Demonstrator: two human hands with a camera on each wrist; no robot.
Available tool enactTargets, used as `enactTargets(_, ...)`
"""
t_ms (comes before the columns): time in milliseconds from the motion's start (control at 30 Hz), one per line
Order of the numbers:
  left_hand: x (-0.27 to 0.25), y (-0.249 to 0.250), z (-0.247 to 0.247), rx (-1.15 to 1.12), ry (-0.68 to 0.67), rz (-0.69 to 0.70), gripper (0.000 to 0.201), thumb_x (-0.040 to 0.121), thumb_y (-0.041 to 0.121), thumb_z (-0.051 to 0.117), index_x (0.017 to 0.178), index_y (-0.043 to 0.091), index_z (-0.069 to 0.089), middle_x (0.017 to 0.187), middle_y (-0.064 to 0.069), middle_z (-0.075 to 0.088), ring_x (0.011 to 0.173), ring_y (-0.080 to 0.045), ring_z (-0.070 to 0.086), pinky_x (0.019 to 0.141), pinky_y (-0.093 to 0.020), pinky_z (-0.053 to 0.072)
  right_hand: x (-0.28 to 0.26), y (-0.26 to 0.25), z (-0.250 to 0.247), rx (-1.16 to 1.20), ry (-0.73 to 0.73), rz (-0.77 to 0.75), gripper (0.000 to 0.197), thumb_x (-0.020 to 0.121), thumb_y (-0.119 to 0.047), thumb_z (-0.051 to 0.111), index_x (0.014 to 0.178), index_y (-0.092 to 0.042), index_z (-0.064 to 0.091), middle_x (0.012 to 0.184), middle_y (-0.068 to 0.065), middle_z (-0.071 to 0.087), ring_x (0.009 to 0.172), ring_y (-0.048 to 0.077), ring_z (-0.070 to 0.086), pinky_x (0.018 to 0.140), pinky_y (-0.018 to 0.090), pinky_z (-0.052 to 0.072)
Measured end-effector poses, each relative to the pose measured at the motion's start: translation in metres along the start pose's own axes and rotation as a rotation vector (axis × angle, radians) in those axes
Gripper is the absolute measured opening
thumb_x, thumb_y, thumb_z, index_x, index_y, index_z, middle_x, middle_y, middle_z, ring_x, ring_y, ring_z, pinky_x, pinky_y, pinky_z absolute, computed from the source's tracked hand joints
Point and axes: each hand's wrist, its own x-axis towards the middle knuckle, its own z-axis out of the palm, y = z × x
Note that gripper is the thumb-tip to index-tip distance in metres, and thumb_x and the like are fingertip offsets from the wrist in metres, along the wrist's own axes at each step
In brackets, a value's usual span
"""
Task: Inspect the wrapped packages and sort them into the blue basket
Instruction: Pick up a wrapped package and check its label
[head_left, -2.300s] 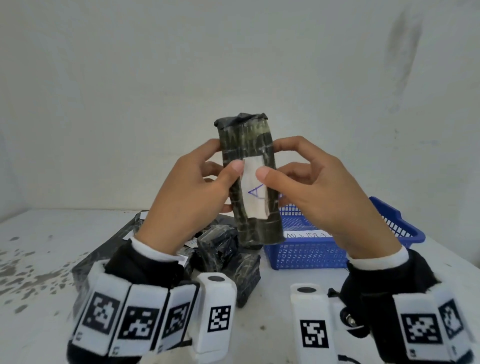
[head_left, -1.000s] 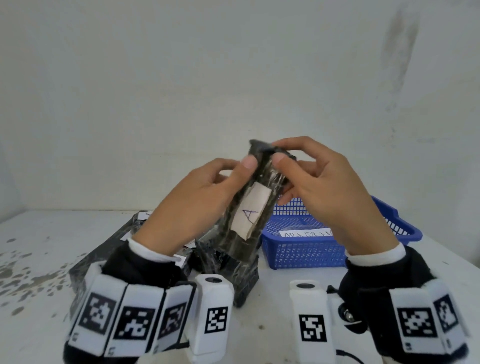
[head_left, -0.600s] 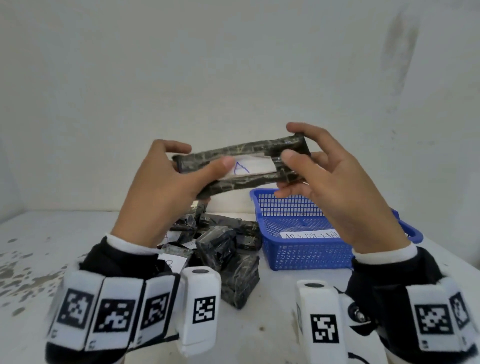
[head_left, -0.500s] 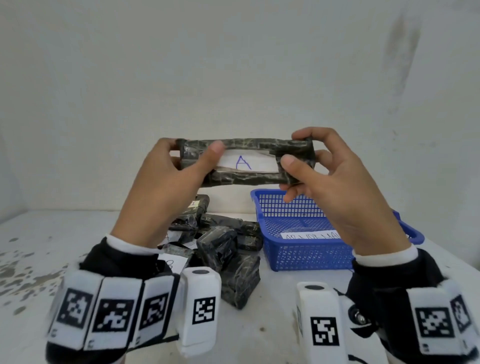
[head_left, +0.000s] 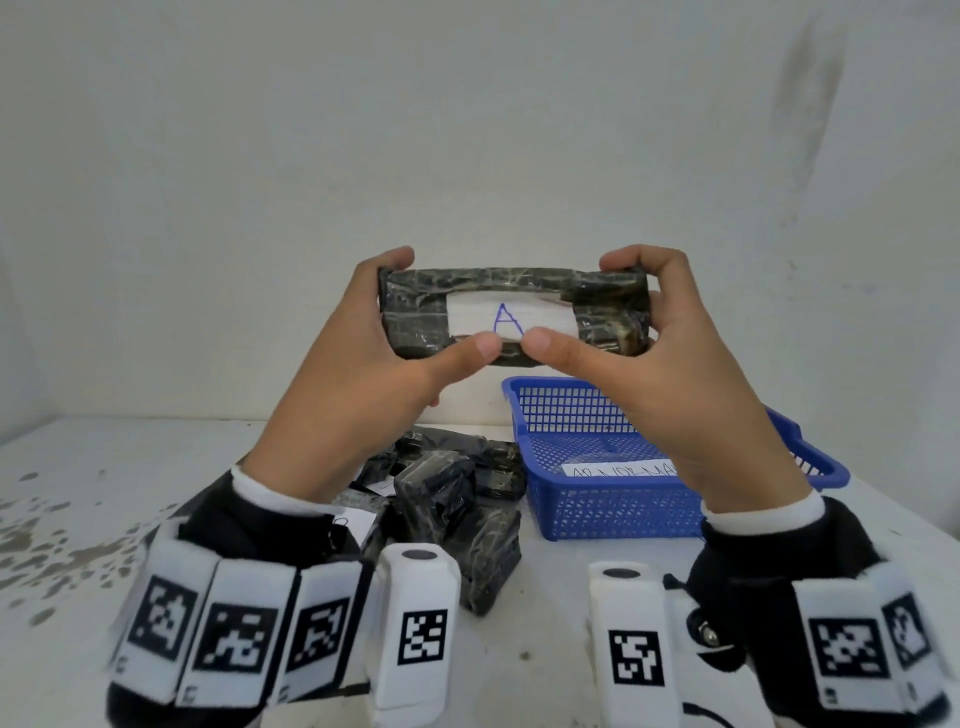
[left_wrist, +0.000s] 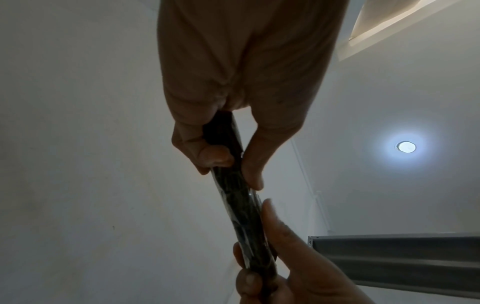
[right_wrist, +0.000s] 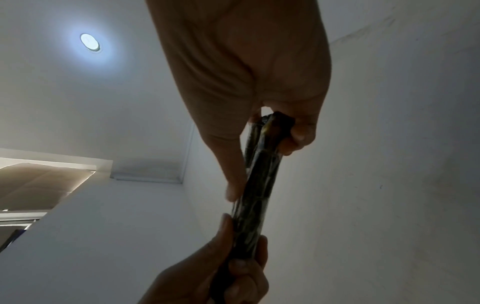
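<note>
While I've got the package (head_left: 514, 314) up at eye level, it lies flat and level between both hands, white label (head_left: 511, 318) facing me with a blue "A" on it. Left hand (head_left: 363, 374) grips the left end, fingers curled over the top edge, thumb pressed on the lower front edge; right hand (head_left: 670, 374) mirrors it on the right end. Thumb tips almost meet just under the letter, partly covering the label's bottom edge

Doing this step well, my take:
- slide both thumbs outward off the label so the whole mark reads clean
- keep the pinch at the ends; wrap looks glossy and slick, so don't loosen one hand before the other has it firm
- check wrap seams and ends for tears; wrist views only show the thin dark edge, so the back can't be judged from here

Blue basket (head_left: 571, 519) sits on the bench (head_left: 104, 493) below and right of the package, a paper slip (head_left: 621, 470) in it, writing not legible. Remaining packages (head_left: 457, 493) are piled just left of the basket. Once the check is done, probably a right-hand lower straight into the basket, no toss
</note>
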Motion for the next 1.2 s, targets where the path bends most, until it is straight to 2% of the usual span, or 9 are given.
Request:
enactTargets(100,0.001,-0.003,0.003,0.023,0.014,0.012,0.087,0.06,0.056,0.073,0.136,0.036,0.037,0.088,0.004,0.058,0.067,-0.009,0.055,0.066,-0.021,0.042,0.0,0.0,0.001,-0.011,0.021,-0.011,0.068,0.055,-0.057,0.079,0.111,-0.041,0.044,0.104,-0.012,0.066,0.09,0.007,0.069,0.083,0.024,0.055)
enactTargets(200,0.003,-0.006,0.004,0.034,0.043,0.012,0.062,0.077,0.044,0.073,0.13,0.031,0.043,0.077,0.007,0.058,0.057,-0.008,0.053,0.059,-0.023,0.039,0.001,0.001,0.0,-0.018,0.047,-0.005,0.053,0.066,-0.049,0.083,0.106,-0.039,0.048,0.104,-0.011,0.067,0.089,0.006,0.07,0.082,0.024,0.056)
enactTargets(333,0.004,-0.007,0.002,0.021,0.05,0.008,0.056,0.08,0.046,0.072,0.124,0.026,0.045,0.08,0.004,0.061,0.057,-0.011,0.053,0.063,-0.027,0.041,0.002,0.002,-0.002,-0.006,0.052,-0.009,0.032,0.077,-0.038,0.082,0.098,-0.037,0.059,0.098,-0.008,0.072,0.076,0.004,0.067,0.069,0.023,0.052)
enactTargets(500,0.005,-0.005,0.0,-0.038,0.051,0.001,0.031,0.088,0.042,0.063,0.106,0.019,0.054,0.066,0.004,0.06,0.051,-0.015,0.052,0.059,-0.033,0.043,0.002,0.0,-0.006,0.038,0.034,-0.03,0.013,0.085,-0.027,0.076,0.093,-0.031,0.066,0.078,-0.01,0.069,0.055,-0.002,0.059,0.052,0.013,0.045)
enactTargets(633,0.005,-0.006,0.0,-0.087,0.074,0.003,0.023,0.095,0.038,0.056,0.098,0.015,0.053,0.058,0.005,0.058,0.052,-0.02,0.049,0.057,-0.035,0.043,0.002,-0.001,-0.006,0.038,0.027,-0.033,0.006,0.089,-0.029,0.071,0.093,-0.027,0.067,0.076,-0.009,0.068,0.053,0.0,0.058,0.049,0.012,0.045)
enactTargets(833,0.006,-0.005,0.0,-0.122,0.093,0.032,0.02,0.097,0.035,0.053,0.087,0.018,0.05,0.058,-0.002,0.055,0.05,-0.023,0.045,0.053,-0.033,0.039,0.001,-0.001,-0.002,0.038,0.048,-0.013,0.01,0.091,-0.036,0.068,0.087,-0.027,0.066,0.074,-0.005,0.068,0.05,0.002,0.056,0.047,0.012,0.043)
enactTargets(967,0.005,-0.004,0.003,-0.125,0.095,0.032,0.027,0.093,0.041,0.058,0.085,0.017,0.05,0.058,-0.003,0.055,0.047,-0.021,0.046,0.051,-0.032,0.04,0.001,-0.002,0.0,0.032,0.055,-0.005,0.015,0.088,-0.044,0.068,0.084,-0.029,0.065,0.076,-0.001,0.07,0.06,0.009,0.061,0.049,0.017,0.045)
enactTargets(1100,0.004,-0.005,0.006,-0.09,0.101,0.037,0.033,0.085,0.048,0.065,0.083,0.02,0.05,0.062,0.0,0.056,0.041,-0.013,0.047,0.047,-0.028,0.037,0.0,-0.003,0.002,-0.016,0.071,-0.02,0.029,0.084,-0.048,0.071,0.086,-0.02,0.063,0.063,-0.009,0.061,0.059,0.012,0.054,0.059,0.042,0.054)
enactTargets(1200,0.002,-0.003,0.007,-0.037,0.098,0.038,0.034,0.078,0.053,0.068,0.082,0.024,0.049,0.057,0.008,0.057,0.039,-0.008,0.047,0.048,-0.026,0.038,-0.001,-0.005,0.004,-0.032,0.081,-0.029,0.036,0.081,-0.052,0.071,0.086,-0.018,0.061,0.061,-0.01,0.059,0.059,0.008,0.053,0.066,0.044,0.056)
